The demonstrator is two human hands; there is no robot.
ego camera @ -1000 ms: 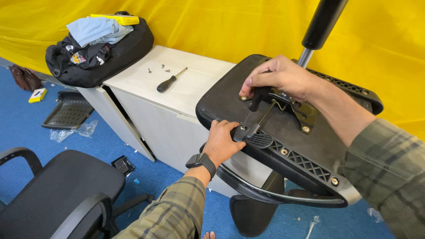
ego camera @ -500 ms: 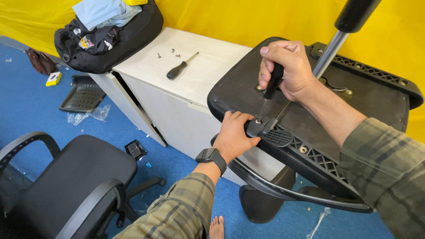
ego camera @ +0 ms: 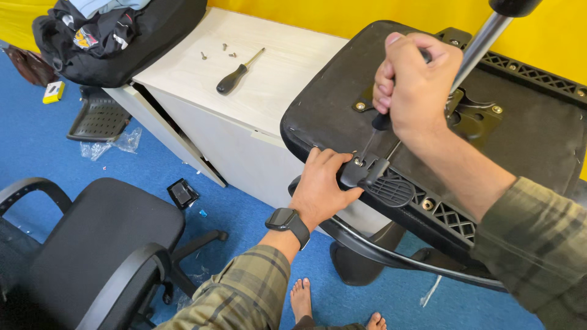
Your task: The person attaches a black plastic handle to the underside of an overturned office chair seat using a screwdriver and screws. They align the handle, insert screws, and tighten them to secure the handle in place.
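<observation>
On the underside of the upturned chair seat (ego camera: 526, 140), a black armrest bracket (ego camera: 374, 177) sits at the near edge, gripped by the left hand (ego camera: 321, 189). Above it, the right hand (ego camera: 416, 85) is clenched around a screwdriver (ego camera: 374, 133) whose tip meets the bracket's screw. Behind, a second screwdriver (ego camera: 235, 74) and loose screws (ego camera: 223, 51) lie on a white cabinet (ego camera: 287, 73).

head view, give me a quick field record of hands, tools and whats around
left hand: grips the armrest bracket at the upturned chair seat edge
right hand: wrapped round a screwdriver, tip at a bracket screw
cabinet top: spare screwdriver, loose screws
left side: black bag, office chair
floor: blue carpet
</observation>
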